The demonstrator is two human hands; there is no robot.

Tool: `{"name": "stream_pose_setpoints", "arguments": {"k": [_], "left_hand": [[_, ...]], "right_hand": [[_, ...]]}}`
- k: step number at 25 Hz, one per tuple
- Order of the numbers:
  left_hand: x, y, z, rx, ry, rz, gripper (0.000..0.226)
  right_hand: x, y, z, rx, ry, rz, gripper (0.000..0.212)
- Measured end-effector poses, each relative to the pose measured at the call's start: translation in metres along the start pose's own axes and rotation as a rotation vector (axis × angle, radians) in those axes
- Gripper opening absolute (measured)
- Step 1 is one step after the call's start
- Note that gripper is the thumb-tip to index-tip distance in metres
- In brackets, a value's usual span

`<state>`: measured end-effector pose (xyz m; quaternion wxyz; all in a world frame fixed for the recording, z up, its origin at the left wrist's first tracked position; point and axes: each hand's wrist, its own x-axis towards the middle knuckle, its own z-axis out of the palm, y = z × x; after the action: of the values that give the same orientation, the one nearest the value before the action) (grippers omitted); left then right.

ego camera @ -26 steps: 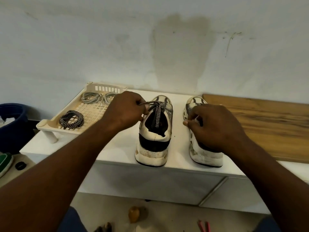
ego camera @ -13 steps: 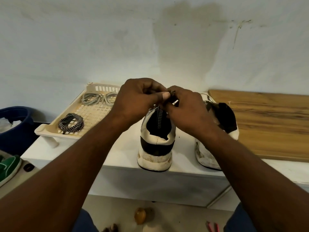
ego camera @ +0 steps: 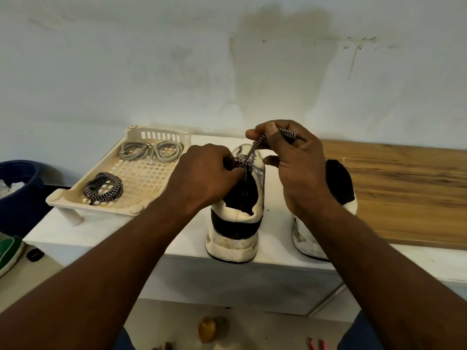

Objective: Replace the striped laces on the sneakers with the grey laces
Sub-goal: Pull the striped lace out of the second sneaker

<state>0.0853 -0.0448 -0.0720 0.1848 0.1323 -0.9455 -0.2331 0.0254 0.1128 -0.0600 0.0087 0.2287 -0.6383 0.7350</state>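
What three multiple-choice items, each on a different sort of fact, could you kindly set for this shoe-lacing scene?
1. What does the right hand do with the striped lace of the left sneaker?
A. pinches a raised strand
B. lies flat on it
C. does not touch it

2. How many sneakers stand on the white table?
A. one
B. two
C. three

3. Where do the grey laces lie?
A. inside the left sneaker
B. in the right hand
C. at the far end of the tray

Answers:
1 A: thumb and fingers clamp the strand above the shoe.
2 B: the left sneaker and the right sneaker stand side by side.
3 C: they lie coiled against the tray's back wall.
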Motion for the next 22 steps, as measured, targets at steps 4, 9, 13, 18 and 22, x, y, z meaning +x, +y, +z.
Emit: {"name": "stream_pose_setpoints", "arguments": {"k": [4, 9, 13, 18, 22], "left_hand": [[-0.004, 0.007, -0.001, 0.036, 0.067, 0.035, 0.022], [-0.002, 0.006, -0.009, -0.072, 0.034, -0.004, 0.014], [-0.003, 0.003, -0.003, -0.104, -0.014, -0.017, 0.016], [-0.004, 0.006, 0.0, 0.025, 0.036, 0.016, 0.015], [-0.004, 0.009, -0.006, 0.047, 0.074, 0.017, 0.014]], "right_hand": [[0.0, 0.007, -0.004, -0.619, -0.011, -0.215, 0.013], [0.001, 0.009, -0.008, -0.926, -0.142, -0.17, 0.024], [0.001, 0.006, -0.012, -1.191, -0.312, -0.087, 0.019], [0.0, 0.007, -0.014, -1.288, -0.389, -0.161, 0.017], [0.0, 0.001, -0.01, -0.574, -0.266, -0.046, 0.013]]}}
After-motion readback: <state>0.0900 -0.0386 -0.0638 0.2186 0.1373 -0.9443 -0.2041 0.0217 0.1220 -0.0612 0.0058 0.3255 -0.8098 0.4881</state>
